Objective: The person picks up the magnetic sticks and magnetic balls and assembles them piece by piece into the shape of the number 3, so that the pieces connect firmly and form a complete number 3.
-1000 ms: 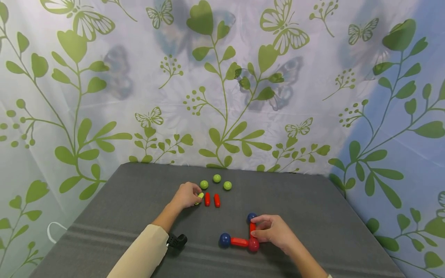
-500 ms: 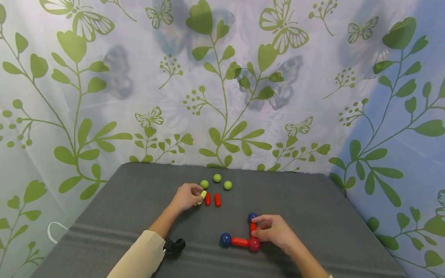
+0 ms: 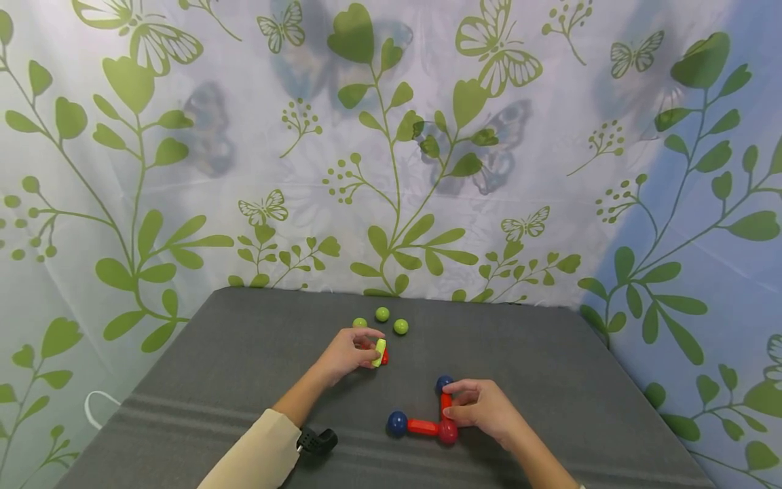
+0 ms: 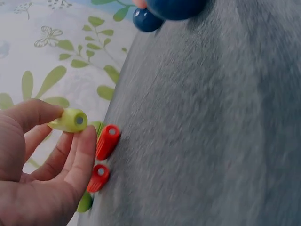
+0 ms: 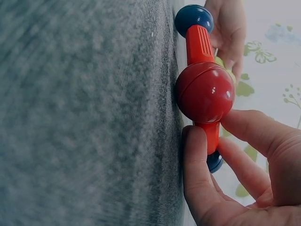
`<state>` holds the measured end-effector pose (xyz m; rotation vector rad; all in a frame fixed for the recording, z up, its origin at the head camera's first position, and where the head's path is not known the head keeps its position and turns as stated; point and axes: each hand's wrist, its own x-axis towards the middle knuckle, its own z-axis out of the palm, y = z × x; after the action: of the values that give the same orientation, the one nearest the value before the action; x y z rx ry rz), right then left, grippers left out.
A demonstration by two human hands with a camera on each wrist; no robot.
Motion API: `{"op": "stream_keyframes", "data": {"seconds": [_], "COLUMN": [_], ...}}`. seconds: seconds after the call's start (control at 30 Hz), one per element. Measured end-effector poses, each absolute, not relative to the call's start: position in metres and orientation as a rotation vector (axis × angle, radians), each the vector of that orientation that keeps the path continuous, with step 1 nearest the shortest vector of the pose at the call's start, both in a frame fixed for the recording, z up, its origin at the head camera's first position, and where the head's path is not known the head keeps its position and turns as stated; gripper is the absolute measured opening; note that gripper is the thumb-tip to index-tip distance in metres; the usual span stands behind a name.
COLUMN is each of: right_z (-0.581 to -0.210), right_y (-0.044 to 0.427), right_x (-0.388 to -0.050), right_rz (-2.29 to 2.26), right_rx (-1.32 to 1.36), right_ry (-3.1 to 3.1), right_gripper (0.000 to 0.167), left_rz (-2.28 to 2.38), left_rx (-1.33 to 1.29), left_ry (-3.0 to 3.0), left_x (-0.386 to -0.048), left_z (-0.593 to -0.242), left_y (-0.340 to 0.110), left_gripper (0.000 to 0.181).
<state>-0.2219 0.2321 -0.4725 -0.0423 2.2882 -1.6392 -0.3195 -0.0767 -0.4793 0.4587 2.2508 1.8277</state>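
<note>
My left hand [image 3: 348, 354] pinches a yellow-green magnetic rod [image 3: 380, 352] between thumb and fingers, raised off the table. A round metal tip shows on the rod's end [image 4: 80, 120] in the left wrist view. Below it lie two loose red rods [image 4: 108, 141], partly hidden in the head view. My right hand [image 3: 485, 411] grips one red rod [image 3: 446, 405] of an L-shaped piece. At its corner is a red ball [image 5: 205, 92]; another red rod [image 3: 423, 427] runs left to a blue ball [image 3: 397, 424]. A second blue ball [image 3: 444, 384] caps the far end.
Three green balls [image 3: 382, 314] sit behind the left hand near the back of the grey table [image 3: 519, 346]. A leaf-and-butterfly curtain [image 3: 391, 170] hangs behind. A black strap device [image 3: 318, 441] is at the left wrist, and a white cable [image 3: 91, 411] lies left.
My left hand has lifted the yellow-green rod and moved right with it, over the loose red rods. The right hand and the L-shaped piece stay in place.
</note>
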Motion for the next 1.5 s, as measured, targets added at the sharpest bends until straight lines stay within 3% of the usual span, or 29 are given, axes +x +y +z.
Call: {"op": "stream_keyframes", "data": {"seconds": [0.7, 1.5], "right_z": [-0.474, -0.473], "right_y": [0.231, 0.232], "right_x": [-0.227, -0.228], "right_rz": [-1.624, -1.656], "right_rx": [-0.041, -0.028], "right_ry": [2.295, 2.243], "right_gripper": [0.051, 0.050], "left_rz": [1.962, 1.717], "left_rx": [0.414, 0.295], "left_ry": [1.865, 1.966], "left_x": [-0.319, -0.340], "left_z": [-0.482, -0.465], "left_y": [-0.026, 0.037], "left_gripper": [0.051, 0.039]}}
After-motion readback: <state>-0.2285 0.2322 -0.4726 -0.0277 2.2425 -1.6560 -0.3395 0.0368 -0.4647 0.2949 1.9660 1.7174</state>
